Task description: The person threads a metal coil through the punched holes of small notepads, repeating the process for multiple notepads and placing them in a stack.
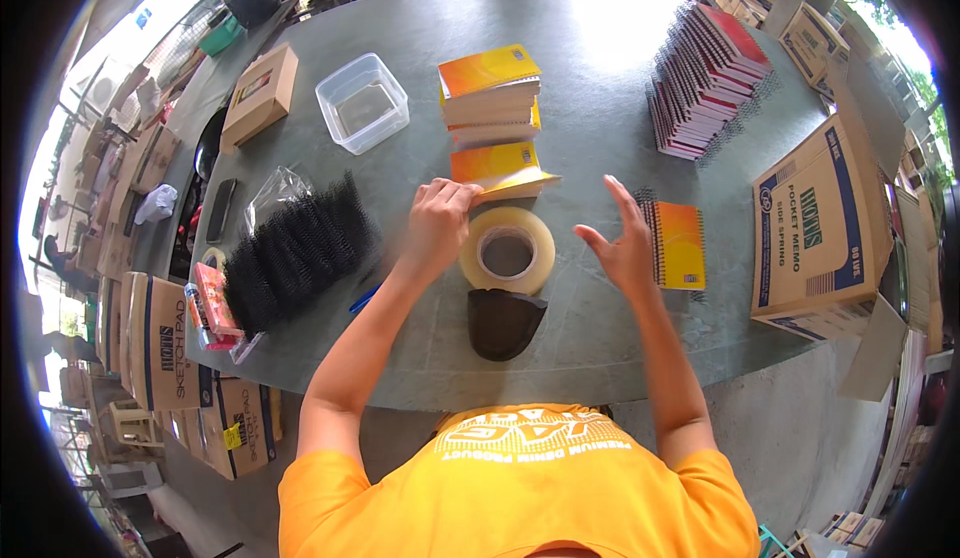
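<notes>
My left hand is closed with its fingertips on the near left corner of a yellow-orange memo pad. No spiral shows on that pad, and its right corner sticks up a little. Behind it rises a stack of similar pads. My right hand is empty, thumb and fingers spread, just left of a yellow spiral notebook with a black coil. Between my forearms lie a wide roll of clear tape and a dark curved piece. A pile of black spiral coils sits left of my left hand.
Red-covered spiral notebooks stand stacked at the far right. An open cardboard box is at the right edge. A clear plastic tub and a shallow carton stand far left. Small packets lie near the left edge.
</notes>
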`<action>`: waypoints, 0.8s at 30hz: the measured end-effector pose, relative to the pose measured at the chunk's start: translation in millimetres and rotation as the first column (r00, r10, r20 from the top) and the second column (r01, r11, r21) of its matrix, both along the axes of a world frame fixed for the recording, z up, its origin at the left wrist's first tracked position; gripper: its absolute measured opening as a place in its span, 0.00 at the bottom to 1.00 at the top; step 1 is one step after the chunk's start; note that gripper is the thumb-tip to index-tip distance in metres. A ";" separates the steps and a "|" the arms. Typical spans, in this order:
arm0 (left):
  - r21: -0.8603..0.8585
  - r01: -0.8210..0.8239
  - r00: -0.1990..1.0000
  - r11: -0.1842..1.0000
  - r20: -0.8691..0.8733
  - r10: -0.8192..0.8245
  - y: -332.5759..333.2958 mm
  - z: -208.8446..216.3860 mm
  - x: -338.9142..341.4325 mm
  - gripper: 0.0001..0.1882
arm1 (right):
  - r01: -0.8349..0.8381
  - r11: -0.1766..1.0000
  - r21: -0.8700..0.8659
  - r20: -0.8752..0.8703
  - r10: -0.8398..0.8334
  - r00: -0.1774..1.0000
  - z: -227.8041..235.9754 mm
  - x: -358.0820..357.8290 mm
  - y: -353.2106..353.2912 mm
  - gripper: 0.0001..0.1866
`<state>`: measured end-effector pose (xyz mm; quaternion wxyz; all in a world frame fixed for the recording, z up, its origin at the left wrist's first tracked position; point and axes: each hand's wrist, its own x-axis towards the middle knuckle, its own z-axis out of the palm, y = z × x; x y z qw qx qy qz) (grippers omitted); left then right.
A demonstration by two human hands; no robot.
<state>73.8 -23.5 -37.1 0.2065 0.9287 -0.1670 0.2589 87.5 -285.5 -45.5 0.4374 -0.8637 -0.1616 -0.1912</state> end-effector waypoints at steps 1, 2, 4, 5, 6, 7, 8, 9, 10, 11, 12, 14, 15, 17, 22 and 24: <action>-0.062 0.010 0.999 0.998 -0.038 -0.013 -1.6 11.5 -8.3 0.09 | -0.022 0.998 0.066 -0.009 0.023 1.000 7.7 -1.3 12.3 0.24; -0.095 0.036 0.994 0.995 -0.103 -0.046 -1.5 18.0 -14.4 0.08 | -0.110 0.981 0.160 -0.070 0.123 0.990 6.4 1.3 20.1 0.22; -0.168 0.078 0.967 0.983 -0.226 -0.115 2.4 24.2 -25.6 0.08 | -0.260 0.899 0.353 -0.158 0.331 0.930 -3.6 7.1 31.1 0.18; -0.363 0.008 0.929 0.932 -0.342 -0.141 6.2 18.7 -29.3 0.08 | -0.261 0.849 0.459 -0.237 0.401 0.885 -13.9 8.7 34.2 0.16; -0.533 -0.085 0.876 0.842 -0.442 -0.191 10.2 8.2 -31.6 0.08 | -0.246 0.792 0.559 -0.305 0.472 0.827 -27.4 10.0 37.1 0.14; -0.667 -0.199 0.813 0.717 -0.522 -0.259 12.7 4.5 -33.9 0.09 | -0.217 0.727 0.651 -0.360 0.548 0.755 -28.6 9.5 42.3 0.13; -0.798 -0.218 0.810 0.562 -0.469 -0.352 14.9 1.9 -36.5 0.09 | -0.177 0.668 0.723 -0.335 0.563 0.756 -28.9 6.7 44.2 0.10; -0.894 -0.234 0.810 0.382 -0.396 -0.432 16.1 0.2 -38.7 0.10 | -0.178 0.617 0.767 -0.303 0.592 0.747 -27.1 7.6 44.4 0.09; -0.950 -0.250 0.812 0.186 -0.310 -0.494 16.8 -0.8 -42.5 0.11 | -0.177 0.563 0.807 -0.272 0.621 0.735 -23.0 6.3 45.2 0.09; -0.951 -0.239 0.806 0.198 -0.308 -0.505 13.5 -4.6 -44.4 0.12 | -0.173 0.507 0.844 -0.240 0.646 0.725 -20.8 5.3 46.3 0.08; -0.951 -0.227 0.800 0.210 -0.305 -0.517 7.2 -11.7 -44.4 0.12 | -0.164 0.540 0.825 -0.285 0.649 0.705 -20.2 4.0 47.8 0.09; -0.880 -0.249 0.750 0.404 -0.439 -0.495 4.1 -23.6 -41.4 0.12 | -0.152 0.607 0.780 -0.371 0.644 0.669 -18.5 2.4 48.6 0.10; -0.899 -0.223 0.767 0.377 -0.400 -0.502 3.9 -27.9 -40.6 0.11 | -0.177 0.632 0.755 -0.373 0.634 0.677 -20.0 1.9 47.9 0.10; -0.933 -0.166 0.792 0.320 -0.320 -0.520 -2.1 -28.9 -36.6 0.10 | -0.216 0.683 0.698 -0.378 0.607 0.699 -22.5 1.8 44.3 0.11; -0.920 -0.170 0.768 0.354 -0.349 -0.538 -1.2 -17.7 -35.5 0.09 | -0.205 0.625 0.753 -0.331 0.630 0.703 -15.7 -0.1 41.5 0.10; -0.914 -0.184 0.760 0.362 -0.366 -0.538 -5.7 -21.7 -37.7 0.09 | -0.194 0.623 0.758 -0.329 0.621 0.711 -22.2 -5.4 47.2 0.11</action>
